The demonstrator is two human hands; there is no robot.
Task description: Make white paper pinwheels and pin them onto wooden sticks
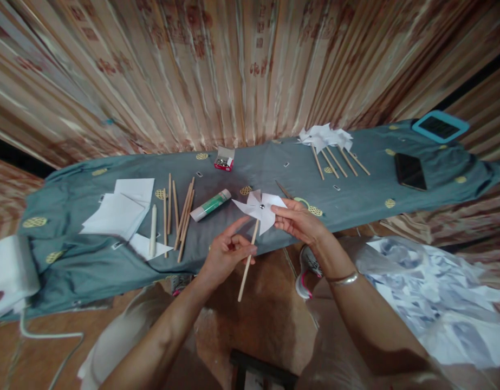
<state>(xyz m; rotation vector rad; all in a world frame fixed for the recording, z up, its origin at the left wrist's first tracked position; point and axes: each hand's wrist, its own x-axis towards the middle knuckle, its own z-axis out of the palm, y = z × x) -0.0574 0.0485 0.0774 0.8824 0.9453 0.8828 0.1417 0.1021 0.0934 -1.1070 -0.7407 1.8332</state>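
Observation:
A white paper pinwheel on a thin wooden stick is held over the near edge of the cloth-covered table. A shiny metal pin sits at its centre. My left hand pinches the stick below the blades, its index finger stretched up near the paper. With thumb and fingers, my right hand grips a blade at the right side. Scissors lie behind the right hand, partly hidden by it. A green and white glue stick rests to the left of the pinwheel.
Several loose sticks, a white pen-like stick and paper squares lie left. A pin box stands at the back, finished pinwheels to its right. Farther right are a phone and a blue-framed device. Paper scraps lie lower right.

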